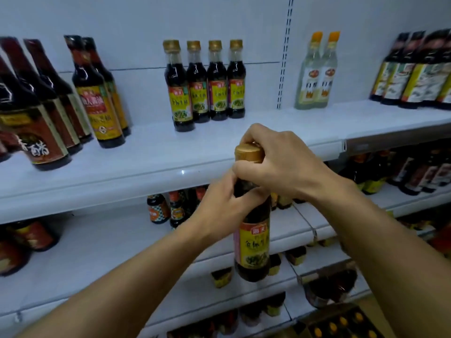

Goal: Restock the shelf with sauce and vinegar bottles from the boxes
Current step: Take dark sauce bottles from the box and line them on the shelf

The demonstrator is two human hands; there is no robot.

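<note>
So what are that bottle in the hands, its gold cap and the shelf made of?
The held bottle looks like clear glass or hard plastic; highlights gleam on its dark contents, and which one it is can't be told. Its gold cap seems foil or shiny plastic wrap. The top shelf appears to be white painted metal with a soft sheen.

back panel (136, 25): white, plain | slotted upright (285, 57): vertical, between two panels | label strip (361, 146): grey, text blurred

Dark sauce bottle (252, 242) — gold cap, yellow label — upright, held
</note>
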